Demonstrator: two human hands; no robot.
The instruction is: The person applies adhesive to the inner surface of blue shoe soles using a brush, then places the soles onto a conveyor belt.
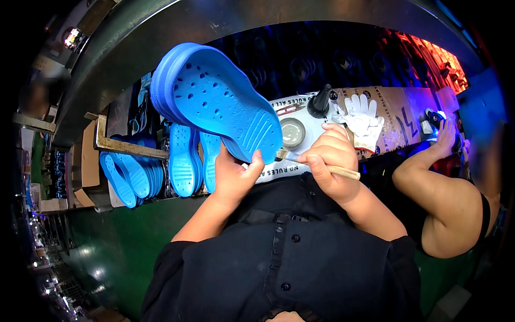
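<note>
A bright blue shoe sole (220, 96) with several small dark holes is tilted up in front of me. Its layered edge suggests more than one piece, but I cannot tell for sure. My left hand (236, 177) grips it at the near end, thumb on top. Between the fingers of my right hand (333, 163) is a brush (343, 172) with a pale wooden handle. The bristle end is at the sole's near right edge; whether it touches is unclear. Just beyond the brush stands a round grey pot (293, 133) on a white printed sheet (281, 170).
Stacks of blue soles (183, 161) stand at the left by a wooden bar (126, 145). A black cone-shaped bottle (321, 102) and white gloves (365, 119) lie beyond the pot. A metal beam (214, 19) arches across the back. Another person's arm (434, 188) works at the right.
</note>
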